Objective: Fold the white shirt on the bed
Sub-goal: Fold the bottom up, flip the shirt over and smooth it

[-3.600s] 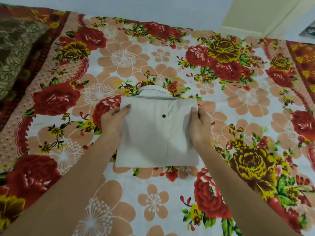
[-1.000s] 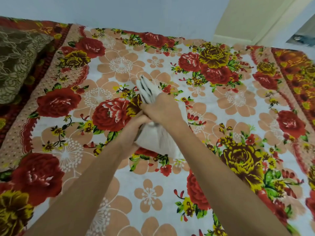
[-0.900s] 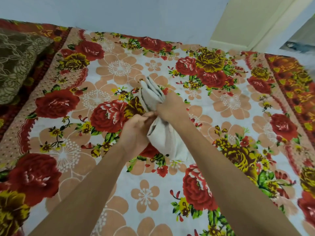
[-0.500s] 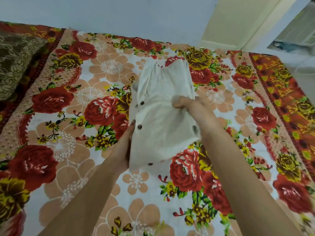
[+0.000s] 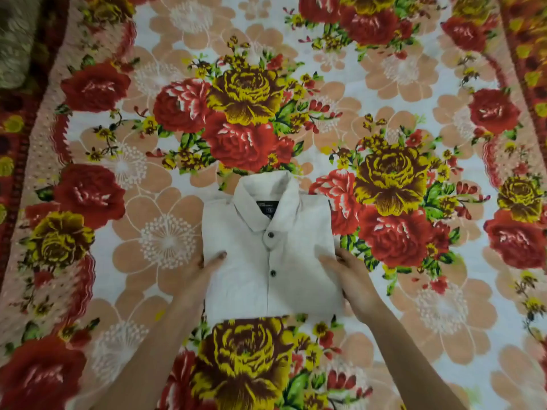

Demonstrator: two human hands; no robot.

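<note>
**Folded shirt lying front-up on the bedspread, a hand at each side**

The left hand (image 5: pixel 202 272) rests at the left edge of the white shirt (image 5: pixel 270 261), its thumb lying on top of the cloth and the other fingers down along or under the edge; whether they pinch the fabric cannot be told. The right hand (image 5: pixel 347 276) sits at the right edge, fingers loosely spread and laid flat against the cloth, thumb on the shirt's face. Both forearms reach in from the bottom of the view.

The shirt lies between the hands as a neat rectangle, front side up. Its collar (image 5: pixel 265 192) points away from the person, with a dark label (image 5: pixel 267 206) showing inside the neck. Two dark buttons (image 5: pixel 270 234) run down the placket.

The shirt rests flat on the floral bedspread (image 5: pixel 399 84), printed with red and yellow roses and peach blossoms. A brownish patterned pillow (image 5: pixel 14 39) shows at the far left corner, well apart from the shirt.
</note>
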